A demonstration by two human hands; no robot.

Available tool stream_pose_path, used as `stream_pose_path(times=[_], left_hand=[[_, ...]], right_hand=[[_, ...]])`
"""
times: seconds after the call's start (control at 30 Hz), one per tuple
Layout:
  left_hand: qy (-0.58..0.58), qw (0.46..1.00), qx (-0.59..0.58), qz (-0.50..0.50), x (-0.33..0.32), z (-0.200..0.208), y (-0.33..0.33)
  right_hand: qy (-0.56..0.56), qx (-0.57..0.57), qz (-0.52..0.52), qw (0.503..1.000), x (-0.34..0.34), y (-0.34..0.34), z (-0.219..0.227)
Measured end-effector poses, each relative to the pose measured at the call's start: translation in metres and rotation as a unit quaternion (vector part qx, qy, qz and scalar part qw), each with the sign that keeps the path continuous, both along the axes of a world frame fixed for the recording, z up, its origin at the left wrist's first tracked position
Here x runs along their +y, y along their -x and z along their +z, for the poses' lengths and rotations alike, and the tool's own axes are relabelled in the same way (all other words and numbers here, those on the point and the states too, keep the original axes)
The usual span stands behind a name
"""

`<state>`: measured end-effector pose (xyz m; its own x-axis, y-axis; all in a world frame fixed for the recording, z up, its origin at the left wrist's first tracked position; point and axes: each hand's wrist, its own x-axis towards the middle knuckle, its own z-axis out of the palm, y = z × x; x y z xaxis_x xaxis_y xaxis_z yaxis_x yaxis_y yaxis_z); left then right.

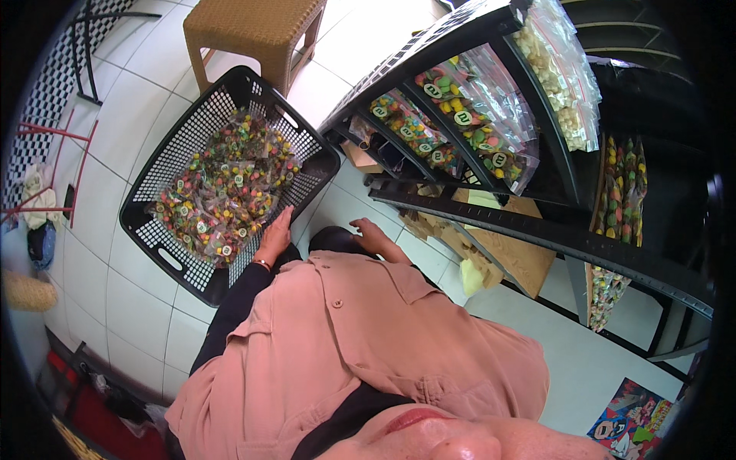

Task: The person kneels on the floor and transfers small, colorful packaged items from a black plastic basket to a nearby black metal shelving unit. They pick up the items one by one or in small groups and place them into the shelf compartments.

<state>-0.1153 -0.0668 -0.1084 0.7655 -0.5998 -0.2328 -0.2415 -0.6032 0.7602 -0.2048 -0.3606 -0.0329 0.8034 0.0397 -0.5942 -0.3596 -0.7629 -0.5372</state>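
A black plastic basket (305,157) stands on the floor to my left, its sides pierced with many small holes. Clear bags of colourful sweets (222,184), each with a round pale label, lie heaped inside it. My left hand (276,236) is at the basket's near right rim, fingers stretched out and holding nothing. It seems to touch the rim, though the exact contact is hard to make out. My right hand (374,239) is near my knee, away from the basket, with its fingers apart, slightly bent and nothing in them.
A black rack (537,222) on the right holds bags of coloured sweets (491,115) and bags of pale pieces (563,84). Cardboard (506,245) lies beneath it. Behind the basket stands a brown woven-pattern stool (253,31). A red metal frame (57,169) is at far left.
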Motion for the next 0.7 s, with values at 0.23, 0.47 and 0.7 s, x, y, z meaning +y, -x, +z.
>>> stream_pose_path(times=[0.23, 0.47, 0.7], left_hand=[[-0.029, 0.999, 0.006, -0.018, 0.002, 0.004, 0.005], [-0.027, 0.999, -0.023, -0.019, 0.002, 0.011, 0.013], [-0.030, 0.998, -0.042, -0.020, 0.004, 0.020, 0.026]], right_hand=[[0.033, -0.008, -0.026, 0.999, -0.010, -0.001, -0.016], [-0.011, -0.205, -0.093, 0.974, 0.021, -0.035, -0.002], [0.089, -0.342, 0.126, 0.927, 0.060, -0.058, 0.001]])
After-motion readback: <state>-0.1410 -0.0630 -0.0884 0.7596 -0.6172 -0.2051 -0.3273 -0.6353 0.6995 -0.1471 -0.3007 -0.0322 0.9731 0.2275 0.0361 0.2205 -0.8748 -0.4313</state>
